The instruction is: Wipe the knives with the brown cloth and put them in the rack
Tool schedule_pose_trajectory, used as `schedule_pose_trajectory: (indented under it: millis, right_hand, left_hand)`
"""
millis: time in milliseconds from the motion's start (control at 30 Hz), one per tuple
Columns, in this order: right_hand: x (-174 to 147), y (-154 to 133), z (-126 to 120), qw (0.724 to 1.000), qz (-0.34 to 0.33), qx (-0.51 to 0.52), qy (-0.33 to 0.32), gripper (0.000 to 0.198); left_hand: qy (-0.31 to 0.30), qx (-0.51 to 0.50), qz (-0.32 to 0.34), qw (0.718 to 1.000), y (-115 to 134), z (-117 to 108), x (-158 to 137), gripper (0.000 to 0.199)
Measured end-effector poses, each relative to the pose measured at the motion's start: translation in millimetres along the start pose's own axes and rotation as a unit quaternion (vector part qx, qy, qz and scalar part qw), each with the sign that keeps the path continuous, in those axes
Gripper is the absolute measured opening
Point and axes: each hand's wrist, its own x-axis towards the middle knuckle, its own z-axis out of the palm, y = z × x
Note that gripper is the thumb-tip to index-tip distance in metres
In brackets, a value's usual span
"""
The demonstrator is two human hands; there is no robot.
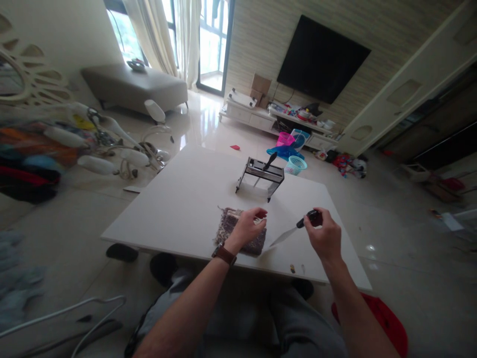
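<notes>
My right hand grips the black handle of a knife, held over the right part of the white table. The blade points down and left, toward the table near a folded, shaggy grey-brown cloth. Above that cloth is my left hand, its fingers curved and apart from the thumb, with nothing visible between them. A brown-strapped watch circles the left wrist. Farther back stands a black-framed knife rack with one black-handled knife upright in its slot.
Two small items, one a yellow-and-black piece, lie by the near edge of the white table. Beyond it are a turquoise basket and a pink basket on the floor. White lamp parts stand at left. A red stool is at lower right.
</notes>
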Motion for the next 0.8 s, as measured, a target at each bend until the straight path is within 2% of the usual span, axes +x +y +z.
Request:
schedule_pose_trajectory:
  millis: [67, 167, 267, 433, 567, 733, 800]
  right_hand:
    - [-1, -15, -5, 1.000, -0.018, 0.007, -0.003, 0.041]
    - [-2, -34, -9, 0.999, -0.012, 0.034, 0.006, 0.043]
    - [1, -49, -11, 0.997, 0.002, 0.066, 0.027, 0.044]
    - [10, -70, -10, 0.994, -0.017, 0.097, 0.038, 0.045]
    - [11, -84, -5, 0.992, -0.030, 0.113, 0.038, 0.043]
    - [8, -94, 1, 0.988, -0.010, 0.147, 0.045, 0.042]
    - [7, -96, 3, 0.984, 0.008, 0.170, 0.048, 0.042]
  left_hand:
    - [-0.023, -0.052, -0.014, 0.998, 4, -3, 0, 0.019]
    - [-0.092, -0.115, -0.025, 0.989, 11, -11, -2, 0.028]
    - [-0.140, -0.130, -0.022, 0.981, 17, -17, -7, 0.032]
    - [-0.104, -0.107, -0.005, 0.989, 26, -24, -12, 0.035]
    - [-0.110, -0.088, 0.000, 0.990, 26, -20, -13, 0.036]
    - [-0.072, -0.044, -0.002, 0.996, 13, -8, -12, 0.011]
    - [-0.051, -0.009, -0.002, 0.999, 10, -9, -11, 0.014]
